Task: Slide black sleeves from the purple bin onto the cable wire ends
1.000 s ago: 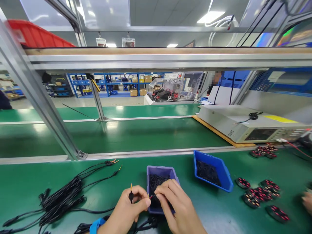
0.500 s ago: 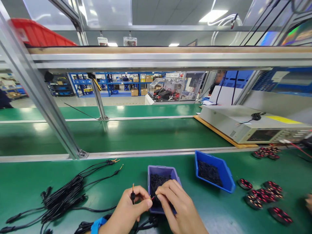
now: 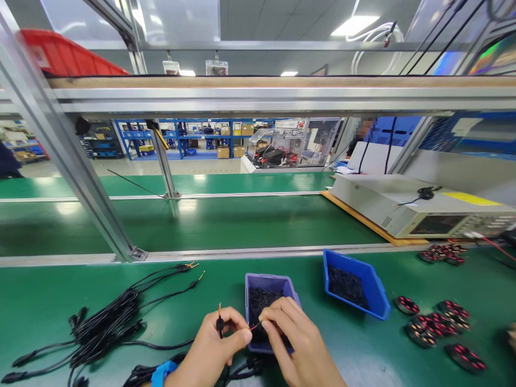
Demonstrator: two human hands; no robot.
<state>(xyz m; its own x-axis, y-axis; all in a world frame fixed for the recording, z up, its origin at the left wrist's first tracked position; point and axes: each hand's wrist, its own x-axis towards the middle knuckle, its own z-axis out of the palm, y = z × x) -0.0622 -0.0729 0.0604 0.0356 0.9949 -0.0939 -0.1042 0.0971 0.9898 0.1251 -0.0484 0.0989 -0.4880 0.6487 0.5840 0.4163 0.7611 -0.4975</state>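
Observation:
My left hand (image 3: 220, 346), a blue band at its wrist, is closed on a black cable. The cable's black grommet (image 3: 220, 324) and thin orange wire end stick up above the fingers. Between the two hands a short red wire (image 3: 252, 327) shows at the left fingertips. My right hand (image 3: 296, 341) pinches a small black piece (image 3: 259, 324) at the end of this wire; the fingers partly cover it. Both hands are over the front of a purple bin (image 3: 268, 277) filled with small black pieces.
Left lies a bundle of black cables (image 3: 107, 317) with bare coloured ends. A blue bin (image 3: 377, 293) of black pieces stands right, beside several round black-and-red motor parts (image 3: 433, 324). Behind are a grey instrument (image 3: 374, 199) and a metal frame post (image 3: 86, 161). Part of another person's hand (image 3: 513, 336) shows at the right edge.
Both hands hold nearly the same pose, fingertips together at the red wire. The whole view has shifted very slightly.

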